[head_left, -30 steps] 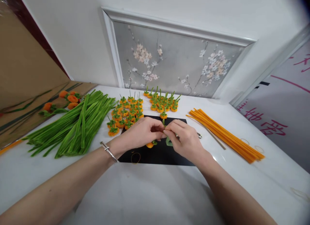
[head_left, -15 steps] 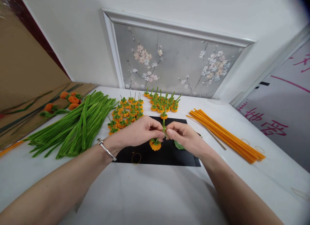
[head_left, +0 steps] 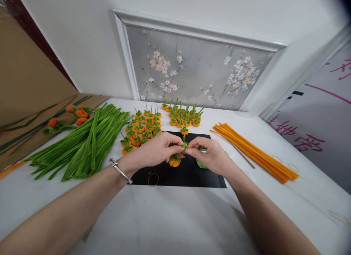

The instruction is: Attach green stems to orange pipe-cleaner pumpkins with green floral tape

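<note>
Above the black mat (head_left: 175, 176), my left hand (head_left: 161, 149) and my right hand (head_left: 210, 152) meet with thumbs and forefingers pinched. Between the fingertips is a short green pipe cleaner (head_left: 185, 144), mostly hidden by them. Just below my left fingers shows a small orange pipe-cleaner pumpkin (head_left: 174, 161) with green on top; whether it is held or lies on the mat I cannot tell. A green round container (head_left: 202, 163) is partly covered by my right hand. Another pumpkin (head_left: 184, 131) with a green top sits beyond my fingertips.
Rows of finished orange pumpkins (head_left: 141, 128) stand behind. Green pipe cleaners (head_left: 82, 141) lie in a pile at left, orange pipe cleaners (head_left: 257, 154) at right beside a thin stick (head_left: 242, 157). A rubber band (head_left: 153, 180) lies on the mat. A framed panel (head_left: 203, 68) rises behind.
My fingertips have drawn slightly closer together over the green pipe cleaner, and my right forefinger has shifted a little. The view has moved slightly; the things on the table stay put.
</note>
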Tool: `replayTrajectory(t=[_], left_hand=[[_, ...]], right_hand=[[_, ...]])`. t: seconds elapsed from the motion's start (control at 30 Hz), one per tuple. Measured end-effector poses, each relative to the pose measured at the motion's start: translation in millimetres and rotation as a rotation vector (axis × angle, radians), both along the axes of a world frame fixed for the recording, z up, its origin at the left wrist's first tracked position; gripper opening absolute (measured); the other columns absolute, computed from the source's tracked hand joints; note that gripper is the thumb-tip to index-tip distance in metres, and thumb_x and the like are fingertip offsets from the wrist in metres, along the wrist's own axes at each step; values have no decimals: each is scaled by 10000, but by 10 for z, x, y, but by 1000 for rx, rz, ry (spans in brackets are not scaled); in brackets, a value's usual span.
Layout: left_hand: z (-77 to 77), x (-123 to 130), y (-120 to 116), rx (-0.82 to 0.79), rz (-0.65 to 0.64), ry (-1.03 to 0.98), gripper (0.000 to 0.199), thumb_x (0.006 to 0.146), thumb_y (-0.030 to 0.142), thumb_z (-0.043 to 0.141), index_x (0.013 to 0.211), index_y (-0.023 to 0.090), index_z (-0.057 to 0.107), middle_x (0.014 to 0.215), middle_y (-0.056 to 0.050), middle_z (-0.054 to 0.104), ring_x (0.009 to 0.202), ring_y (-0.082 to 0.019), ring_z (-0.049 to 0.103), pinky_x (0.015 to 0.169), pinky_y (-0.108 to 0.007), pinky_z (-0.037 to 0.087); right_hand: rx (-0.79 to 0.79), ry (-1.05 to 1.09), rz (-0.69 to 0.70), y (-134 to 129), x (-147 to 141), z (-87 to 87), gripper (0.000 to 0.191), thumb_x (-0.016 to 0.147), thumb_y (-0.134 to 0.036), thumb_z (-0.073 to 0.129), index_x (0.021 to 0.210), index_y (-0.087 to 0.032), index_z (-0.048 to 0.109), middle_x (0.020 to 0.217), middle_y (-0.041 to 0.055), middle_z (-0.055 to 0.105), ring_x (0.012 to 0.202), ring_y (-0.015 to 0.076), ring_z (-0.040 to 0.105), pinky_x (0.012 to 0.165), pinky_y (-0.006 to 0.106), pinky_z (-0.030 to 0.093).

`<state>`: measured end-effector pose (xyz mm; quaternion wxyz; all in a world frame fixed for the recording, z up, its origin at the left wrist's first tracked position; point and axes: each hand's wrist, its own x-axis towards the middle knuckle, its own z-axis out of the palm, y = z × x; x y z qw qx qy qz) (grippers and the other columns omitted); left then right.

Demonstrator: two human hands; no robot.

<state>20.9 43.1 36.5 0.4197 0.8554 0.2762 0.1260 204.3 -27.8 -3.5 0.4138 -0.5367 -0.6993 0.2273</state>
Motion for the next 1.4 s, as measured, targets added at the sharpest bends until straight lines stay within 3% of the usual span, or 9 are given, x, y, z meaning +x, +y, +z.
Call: replayTrajectory(t=[0.13, 0.23, 0.37, 0.6, 0.83, 1.0, 1.2, 1.3, 1.4], left_hand=[[17, -6, -21, -226, -30, -83, 242, 873, 325, 558, 780, 128, 665, 772, -63, 724, 678, -121, 659, 632, -209, 502], [7, -13, -18, -273, -46, -111, 192, 818, 318, 646, 773, 134, 677, 739, -47, 716, 684, -122, 659, 651, -216, 505], [-43, 6, -5, -275, 43, -157, 171, 719, 271, 742, 675, 126, 661, 621, -23, 679, 578, -104, 617, 570, -201, 478], [-82, 7, 50, -126, 116, -121, 152, 727, 268, 715, 699, 121, 743, 594, -25, 673, 506, -82, 540, 472, -181, 388], [-96, 14, 52, -153, 141, -161, 147, 745, 273, 704, 743, 141, 769, 664, -38, 721, 568, -102, 592, 538, -198, 429], [-69, 11, 43, -113, 100, -119, 196, 794, 302, 662, 739, 140, 758, 687, -51, 731, 629, -119, 627, 604, -207, 466], [-100, 43, 19, 54, 131, -115, 198, 834, 281, 600, 758, 152, 729, 601, -12, 664, 552, -104, 584, 520, -188, 423], [-84, 62, 0, 28, 175, -180, 148, 818, 227, 612, 886, 158, 724, 597, 11, 644, 534, -91, 575, 522, -182, 433], [-69, 64, 5, -75, 165, -209, 96, 805, 191, 620, 798, 136, 699, 576, 18, 627, 509, -76, 563, 517, -176, 436]], right_hand=[[2, 42, -13, 11, 16, 1, 156, 828, -313, 620, 737, -188, 644, 688, -11, 650, 645, 118, 559, 597, 235, 412], [0, 57, -17, 9, 17, 12, 153, 826, -309, 618, 741, -186, 652, 676, -12, 644, 630, 116, 554, 575, 232, 399], [9, 50, -34, -5, 15, 32, 156, 821, -319, 632, 736, -189, 650, 667, -19, 636, 620, 113, 548, 567, 229, 393], [65, -7, -29, -22, 7, 45, 114, 840, -258, 611, 749, -196, 640, 689, -17, 647, 637, 119, 562, 597, 234, 408], [88, -31, -20, -18, 19, 40, 86, 849, -258, 613, 795, -208, 658, 739, -8, 678, 674, 135, 593, 616, 244, 428], [283, -297, -13, 0, 50, 23, 127, 900, -210, 557, 879, -199, 682, 791, 30, 659, 744, 159, 585, 694, 279, 405], [378, -538, -77, 9, 65, -8, 203, 943, -225, 492, 872, -192, 680, 802, 47, 652, 754, 172, 566, 712, 317, 342], [385, -499, -67, 4, 65, -9, 198, 936, -211, 501, 852, -194, 679, 800, 43, 650, 751, 168, 567, 705, 312, 347], [379, -434, -45, 0, 58, -2, 182, 927, -205, 513, 858, -191, 681, 791, 44, 642, 748, 164, 571, 697, 299, 376]])
